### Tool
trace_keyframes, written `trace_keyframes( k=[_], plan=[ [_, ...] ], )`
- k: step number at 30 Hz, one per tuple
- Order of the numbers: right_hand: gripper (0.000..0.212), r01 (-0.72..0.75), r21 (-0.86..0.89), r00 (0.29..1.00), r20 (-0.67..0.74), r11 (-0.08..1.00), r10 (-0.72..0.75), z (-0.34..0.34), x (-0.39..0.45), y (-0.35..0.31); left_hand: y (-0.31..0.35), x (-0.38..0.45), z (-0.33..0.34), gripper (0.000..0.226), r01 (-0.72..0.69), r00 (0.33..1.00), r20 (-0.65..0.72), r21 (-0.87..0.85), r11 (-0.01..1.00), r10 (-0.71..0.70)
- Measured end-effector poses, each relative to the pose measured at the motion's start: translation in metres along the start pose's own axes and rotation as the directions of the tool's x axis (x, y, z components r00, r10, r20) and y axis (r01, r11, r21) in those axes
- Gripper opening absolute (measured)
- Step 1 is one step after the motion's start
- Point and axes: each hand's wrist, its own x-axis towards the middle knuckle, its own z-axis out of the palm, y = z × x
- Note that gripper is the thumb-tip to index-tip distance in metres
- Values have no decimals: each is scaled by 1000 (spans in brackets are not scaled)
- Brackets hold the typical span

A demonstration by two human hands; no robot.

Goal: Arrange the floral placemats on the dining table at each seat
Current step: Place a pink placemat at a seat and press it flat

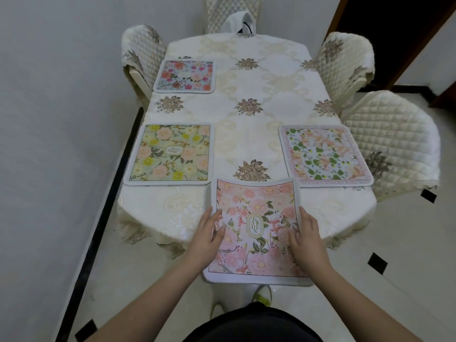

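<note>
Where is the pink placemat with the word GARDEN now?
In the head view, the pink placemat is at the table's near end, held by the left hand and right hand, its near part overhanging the edge.

I see a table [246,77] under a cream embroidered cloth, centre frame. Quilted cream chairs stand at 11 o'clock [143,53], 12 o'clock [232,11], 1 o'clock [345,60] and 3 o'clock [394,139]. Plain pale wall [61,95] at 9 o'clock. Glossy light floor [407,243] with small black diamond insets. Dark doorway [375,18] at 1 o'clock.
</note>
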Motion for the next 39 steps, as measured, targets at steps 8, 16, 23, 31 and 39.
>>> trace_keyframes(
  k=[8,16,23,31,39],
  plan=[
    [59,-144,103,985,116,984,132,-15,8,4,1,9,-7,69,224,973,30,-373,900,-230],
    [60,-117,159,991,79,980,106,-14,-8,0,1,10,-11,70,242,970,49,-327,913,-240],
    [66,-99,251,995,-1,963,103,-25,-26,-9,11,8,-27,70,118,992,-12,-292,949,-127],
    [64,-169,382,965,-122,909,231,-54,-65,-8,45,1,-32,65,39,999,47,-364,930,-23],
    [59,-180,527,907,-237,831,347,-89,-108,26,90,0,6,64,56,980,197,-311,949,7]
  ],
)
